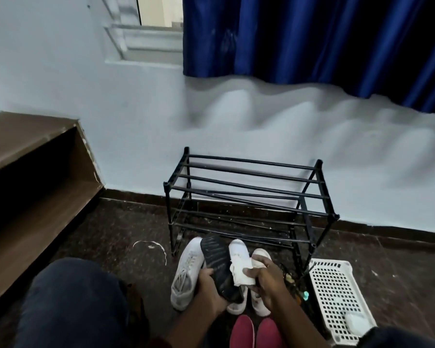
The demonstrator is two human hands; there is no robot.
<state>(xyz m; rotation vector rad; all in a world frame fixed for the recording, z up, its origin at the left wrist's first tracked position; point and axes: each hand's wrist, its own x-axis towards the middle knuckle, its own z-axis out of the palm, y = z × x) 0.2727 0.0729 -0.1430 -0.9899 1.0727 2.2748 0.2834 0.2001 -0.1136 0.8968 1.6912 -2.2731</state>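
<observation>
Shoe (217,262): dark, sole turned up, toe toward 12 o'clock, held low in the view at 6 o'clock, above the floor (111,234). Gripped at the heel end by left hand (209,290), fingers (206,272) curled round its edge. Held in right hand (266,280), just at 3 o'clock of the shoe: cloth (241,273), white and bunched, fingers closed tight on it. Could not tell whether cloth touched the sole or sat just beside it.

Lay on the floor under the hands: white sneaker (186,272) at 9 o'clock of the shoe, and a white pair (239,249) at 3 o'clock, partly hidden behind right hand. Lay at 6 o'clock of these, at the bottom edge: red pair (254,332), toes toward the hands.

Stood at 12 o'clock of the shoe, against the wall: black rack (249,187) of thin bars. Rested at 3 o'clock of right hand, near the rack's leg: white basket (337,292) with lattice walls. Seen at 9 o'clock of the view: brown shelf (35,172). Hung at 1 o'clock: blue curtain (312,41). Filled the 7 o'clock corner: knee (73,297) in dark cloth.
</observation>
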